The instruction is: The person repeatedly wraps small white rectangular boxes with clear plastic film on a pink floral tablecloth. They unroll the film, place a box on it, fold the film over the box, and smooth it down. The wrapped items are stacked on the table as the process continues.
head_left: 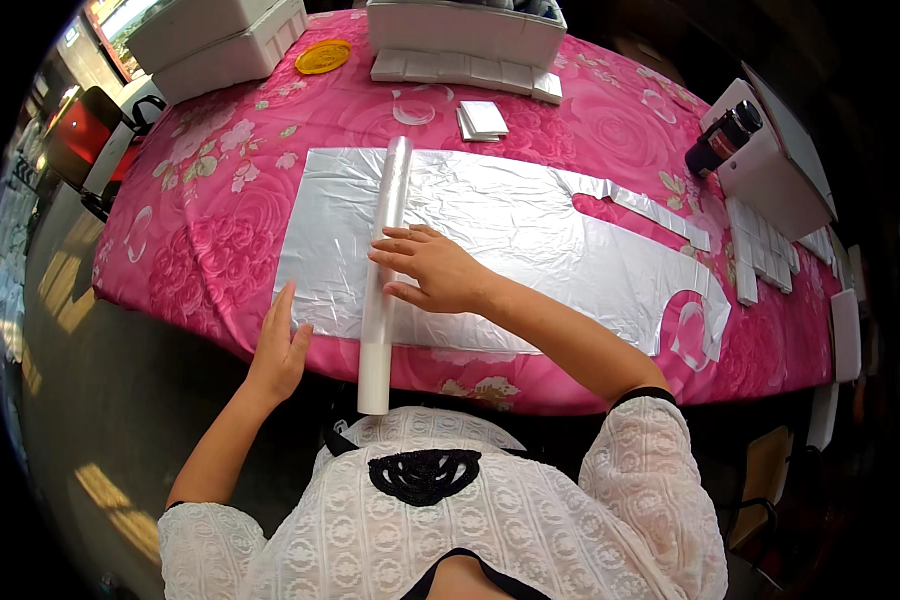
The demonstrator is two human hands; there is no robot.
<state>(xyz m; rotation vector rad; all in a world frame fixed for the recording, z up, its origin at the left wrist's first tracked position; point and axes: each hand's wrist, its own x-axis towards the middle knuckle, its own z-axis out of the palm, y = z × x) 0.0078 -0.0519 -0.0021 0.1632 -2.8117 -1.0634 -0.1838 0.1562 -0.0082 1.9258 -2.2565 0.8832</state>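
Observation:
A silvery plastic carrier bag, or a stack of them, lies flat with its handle loops toward the right. Across its left part rests a long roll of clear plastic film, whose white near end juts past the table edge toward me. My right hand lies on the roll around its middle, fingers stretched out and somewhat spread. Beside the bag's near left corner is my left hand, fingers extended and thumb apart, with nothing in it. A gap separates it from the roll.
A pink flowered cloth covers the table. White foam boxes stand at the far left, near a yellow lid. Folded white packets lie beyond the bag. A dark bottle and more white packets are on the right.

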